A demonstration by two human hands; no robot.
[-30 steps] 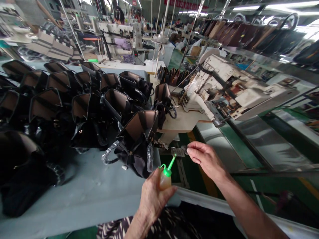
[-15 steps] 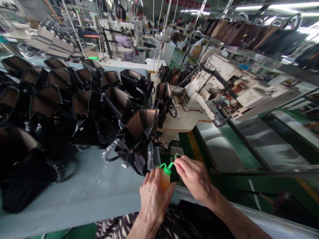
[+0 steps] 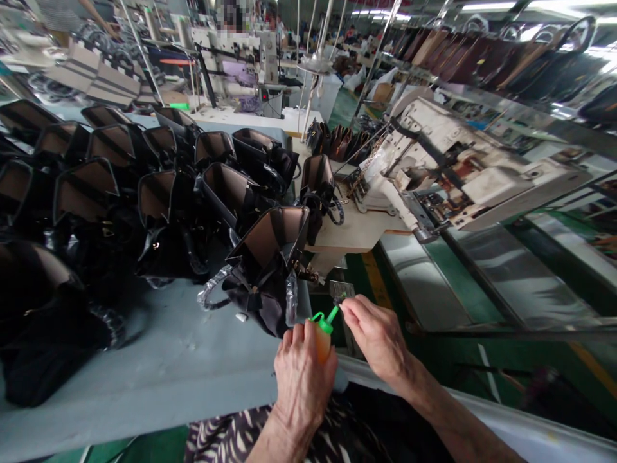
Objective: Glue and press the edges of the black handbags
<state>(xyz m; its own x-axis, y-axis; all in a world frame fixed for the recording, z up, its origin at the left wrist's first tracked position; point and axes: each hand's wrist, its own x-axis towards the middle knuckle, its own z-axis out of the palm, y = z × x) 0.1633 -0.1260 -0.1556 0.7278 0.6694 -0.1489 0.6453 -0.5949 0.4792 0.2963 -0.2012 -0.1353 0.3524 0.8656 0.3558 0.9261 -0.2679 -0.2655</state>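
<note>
My left hand [image 3: 301, 370] is wrapped round a squeeze bottle [image 3: 322, 344] with orange contents and a green nozzle cap. The nozzle points up and to the right. At its tip, my right hand [image 3: 378, 331] is closed in a pinch, with a small dark thing [image 3: 339, 300] at the fingertips. It is too small to name. Just beyond my left hand, a black handbag [image 3: 260, 289] stands with its top open on the grey table [image 3: 193, 360]. Its handles are wrapped in clear plastic.
Several more open black bags [image 3: 159, 199] crowd the table's left and back. A sewing machine [image 3: 434, 167] stands at the right beyond a pale tabletop [image 3: 357, 231]. Finished bags [image 3: 482, 71] line a rack at upper right. Metal-topped benches [image 3: 429, 283] stand over the green floor.
Both hands and the bottle have shifted slightly right in the view. My right fingertips have moved a little up, still by the nozzle tip. The bags have stayed in place.
</note>
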